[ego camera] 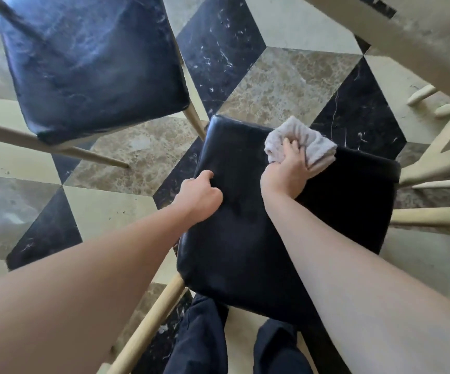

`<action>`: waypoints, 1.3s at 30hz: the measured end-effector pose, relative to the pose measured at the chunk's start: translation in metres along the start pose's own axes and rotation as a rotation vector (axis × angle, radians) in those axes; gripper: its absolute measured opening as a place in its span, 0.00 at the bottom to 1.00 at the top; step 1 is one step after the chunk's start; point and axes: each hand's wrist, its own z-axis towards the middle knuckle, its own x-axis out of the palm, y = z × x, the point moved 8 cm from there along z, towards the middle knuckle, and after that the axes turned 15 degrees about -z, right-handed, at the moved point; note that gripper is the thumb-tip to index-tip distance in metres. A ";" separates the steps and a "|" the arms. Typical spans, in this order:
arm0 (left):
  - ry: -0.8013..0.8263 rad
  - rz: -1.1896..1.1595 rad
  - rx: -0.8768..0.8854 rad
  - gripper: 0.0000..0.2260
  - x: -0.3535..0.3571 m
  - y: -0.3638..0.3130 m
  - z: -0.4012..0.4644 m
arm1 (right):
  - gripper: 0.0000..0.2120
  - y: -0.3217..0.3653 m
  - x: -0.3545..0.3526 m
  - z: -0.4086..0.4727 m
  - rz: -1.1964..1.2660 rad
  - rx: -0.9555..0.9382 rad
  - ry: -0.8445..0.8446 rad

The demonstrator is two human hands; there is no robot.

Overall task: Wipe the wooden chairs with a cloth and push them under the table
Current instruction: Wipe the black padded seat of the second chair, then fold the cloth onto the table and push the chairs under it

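A wooden chair with a black padded seat stands right below me, its pale wooden legs splaying out. My left hand grips the seat's left edge, fingers curled around it. My right hand presses a crumpled white cloth onto the far right part of the seat. A second chair with a dark blue-black seat stands at the upper left, apart from the first.
The pale table's edge and leg frame lie at the upper right, close to the near chair's far side. The floor is patterned marble in black, cream and brown. My dark trouser legs stand at the bottom.
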 end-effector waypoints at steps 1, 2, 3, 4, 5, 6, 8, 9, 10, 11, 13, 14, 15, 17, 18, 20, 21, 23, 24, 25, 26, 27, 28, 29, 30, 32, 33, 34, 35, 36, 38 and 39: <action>-0.032 -0.100 -0.021 0.24 -0.006 -0.002 0.000 | 0.27 0.018 0.011 -0.012 -0.042 -0.094 0.036; -0.056 -0.189 -0.036 0.21 -0.009 -0.005 0.001 | 0.28 0.034 0.022 -0.027 -0.101 -0.226 0.091; -0.093 -0.293 -0.053 0.20 -0.011 -0.007 0.001 | 0.28 0.045 0.034 -0.044 -0.172 -0.363 0.159; -0.123 -0.417 -0.075 0.22 -0.012 -0.007 0.003 | 0.27 0.051 0.042 -0.062 -0.224 -0.475 0.205; -0.133 -0.551 -0.106 0.23 -0.012 -0.004 0.003 | 0.27 0.051 0.045 -0.078 -0.252 -0.553 0.230; -0.136 -0.660 -0.139 0.21 -0.013 0.000 0.002 | 0.25 0.050 0.046 -0.093 -0.263 -0.620 0.235; -0.145 -0.750 -0.153 0.17 -0.014 0.001 0.000 | 0.22 0.041 0.042 -0.118 -0.294 -0.711 0.218; -0.147 -0.703 -0.115 0.20 -0.016 -0.001 0.002 | 0.22 0.034 0.040 -0.129 -0.331 -0.756 0.207; -0.141 -0.577 -0.079 0.23 -0.018 -0.004 0.003 | 0.22 0.027 0.039 -0.140 -0.379 -0.812 0.203; -0.120 -0.445 -0.043 0.25 -0.018 -0.008 0.002 | 0.22 0.020 0.041 -0.153 -0.430 -0.870 0.226; -0.042 -0.283 0.004 0.25 -0.010 -0.019 -0.002 | 0.21 0.004 0.044 -0.174 -0.488 -0.934 0.325; -0.012 -0.257 0.010 0.25 -0.006 -0.021 -0.004 | 0.20 -0.004 0.045 -0.183 -0.485 -0.945 0.371; 0.021 -0.233 0.006 0.24 -0.003 -0.023 -0.008 | 0.19 -0.009 0.044 -0.189 -0.477 -0.944 0.402; 0.106 -0.184 -0.036 0.22 0.006 -0.020 -0.016 | 0.18 -0.020 0.039 -0.197 -0.490 -0.875 0.485; 0.155 -0.164 -0.076 0.21 0.007 -0.017 -0.024 | 0.18 -0.021 0.037 -0.199 -0.499 -0.828 0.536; 0.268 -0.099 -0.127 0.19 0.017 -0.013 -0.037 | 0.17 -0.031 0.036 -0.197 -0.510 -0.699 0.644; 0.320 -0.032 -0.111 0.19 0.017 -0.012 -0.043 | 0.18 -0.031 0.032 -0.195 -0.496 -0.621 0.688; 0.400 0.125 -0.039 0.19 0.023 -0.008 -0.051 | 0.23 -0.032 0.022 -0.188 -0.429 -0.466 0.775; 0.409 0.194 -0.006 0.20 0.023 -0.005 -0.053 | 0.26 -0.028 0.015 -0.183 -0.390 -0.419 0.792; 0.390 0.231 0.024 0.20 0.022 -0.004 -0.053 | 0.29 -0.023 0.006 -0.178 -0.363 -0.391 0.781; 0.337 0.234 0.045 0.21 0.018 -0.001 -0.052 | 0.31 -0.019 -0.002 -0.173 -0.341 -0.382 0.762; 0.253 0.177 0.045 0.23 0.011 -0.001 -0.052 | 0.30 -0.013 -0.012 -0.169 -0.320 -0.389 0.731; 0.166 0.031 -0.025 0.25 0.001 0.002 -0.052 | 0.27 -0.006 -0.022 -0.166 -0.304 -0.406 0.699; 0.111 -0.177 -0.163 0.29 -0.004 0.009 -0.055 | 0.23 0.001 -0.032 -0.164 -0.286 -0.423 0.665; 0.118 -0.396 -0.317 0.31 -0.002 0.014 -0.062 | 0.20 0.009 -0.044 -0.164 -0.264 -0.444 0.626; 0.305 -0.720 -0.533 0.27 0.013 0.013 -0.078 | 0.21 0.025 -0.064 -0.168 -0.206 -0.515 0.547; 0.384 -0.834 -0.554 0.22 0.020 0.004 -0.086 | 0.23 0.032 -0.077 -0.169 -0.174 -0.548 0.500; 0.416 -0.906 -0.529 0.17 0.022 -0.003 -0.092 | 0.23 0.037 -0.089 -0.172 -0.141 -0.582 0.459; 0.418 -0.930 -0.487 0.14 0.021 -0.011 -0.096 | 0.23 0.042 -0.100 -0.173 -0.108 -0.617 0.428; 0.413 -0.938 -0.450 0.13 0.019 -0.016 -0.100 | 0.24 0.045 -0.106 -0.177 -0.088 -0.645 0.426; 0.394 -0.946 -0.384 0.14 0.012 -0.032 -0.112 | 0.26 0.044 -0.121 -0.180 -0.036 -0.672 0.475; 0.387 -0.943 -0.346 0.14 0.008 -0.042 -0.118 | 0.30 0.042 -0.128 -0.179 0.005 -0.666 0.507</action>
